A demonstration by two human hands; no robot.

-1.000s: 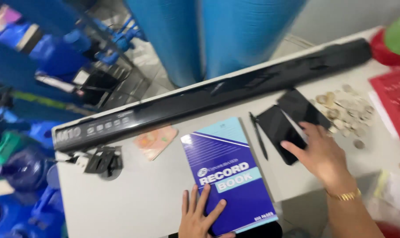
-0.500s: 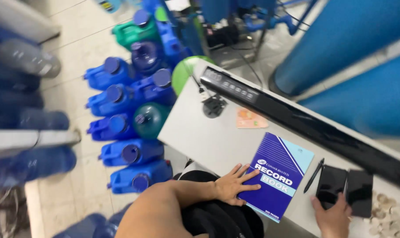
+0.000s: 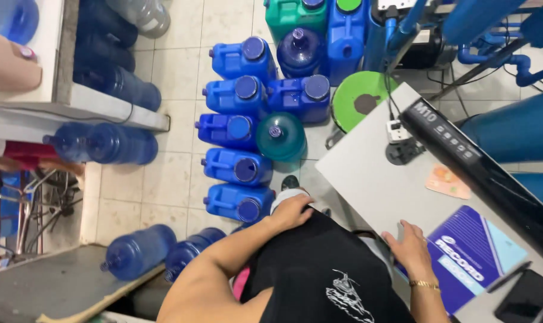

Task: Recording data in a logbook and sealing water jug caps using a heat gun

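Blue jerrycans [image 3: 241,128] on tiled floor [image 3: 176,173], teal water bottle [image 3: 281,136], green stool [image 3: 361,96], peach card [image 3: 448,182], black phone [image 3: 527,299]

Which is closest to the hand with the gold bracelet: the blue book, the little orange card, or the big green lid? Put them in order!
From the right hand, in the head view:
1. Blue book, right beside the fingers, on the table.
2. Orange card, farther up the table, near the long black bar.
3. Green lid, past the table's far corner, by the blue jugs.

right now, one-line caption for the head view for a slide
Right hand rests beside a blue book on a grey table; left hand at the waist above blue water jugs.
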